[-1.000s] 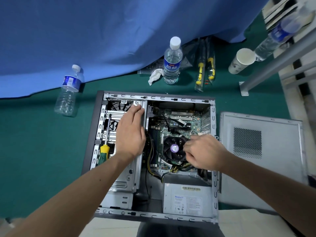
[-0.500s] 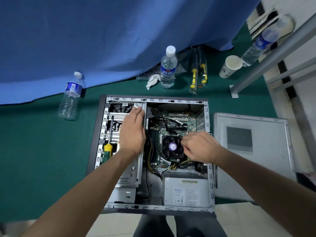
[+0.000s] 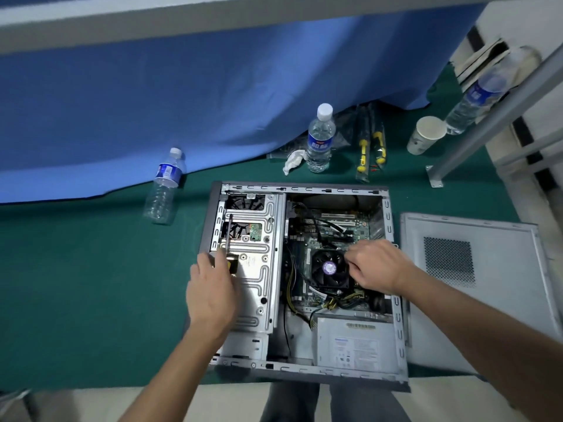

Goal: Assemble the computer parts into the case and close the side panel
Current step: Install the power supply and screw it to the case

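From your head camera, the open computer case (image 3: 304, 368) lies flat on the green mat (image 3: 91, 284), its side panel (image 3: 475, 269) off and just to the case's right. Your left hand (image 3: 211, 290) curls round the screwdriver (image 3: 229, 239) at its yellow handle (shaft lying along the case's drive cage (image 3: 259, 284)). Your right hand (image 3: 376, 268) sits over the case's CPU fan (image 3: 327, 269), fingertips pinched together; whether they hold anything you cannot tell. A water bottle (image 3: 320, 138) stands beyond the case.
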